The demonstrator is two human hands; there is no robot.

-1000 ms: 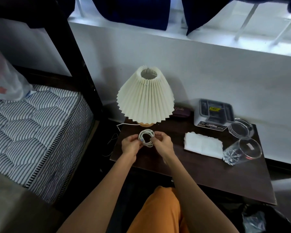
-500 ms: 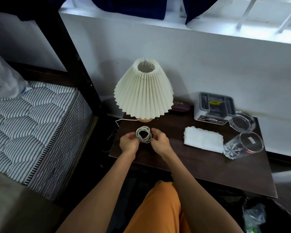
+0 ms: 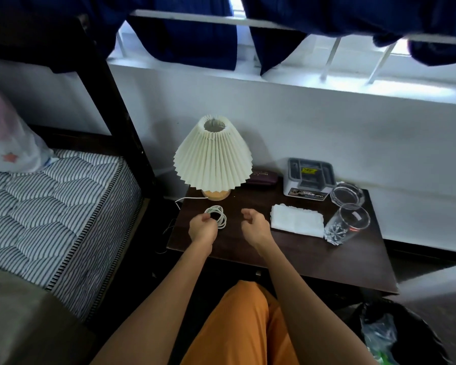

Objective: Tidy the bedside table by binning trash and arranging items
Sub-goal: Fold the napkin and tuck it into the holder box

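A coiled white cable (image 3: 218,215) lies low over the dark bedside table (image 3: 313,262), just in front of the lamp (image 3: 213,160) with its pleated cream shade. My left hand (image 3: 202,228) pinches the coil's near left edge. My right hand (image 3: 256,224) hovers to the right of the coil with fingers loosely curled and nothing in it. A folded white cloth (image 3: 297,220) lies right of my right hand.
A clear glass (image 3: 347,224), a glass ashtray (image 3: 347,194), a grey-white box (image 3: 309,178) and a dark case (image 3: 263,177) sit at the table's back right. A striped mattress (image 3: 50,206) lies left. A black bin bag (image 3: 395,335) stands at the lower right.
My right hand has let go of the coiled cable and moved off to the right. The left hand has lowered the coil toward the tabletop in front of the lamp.
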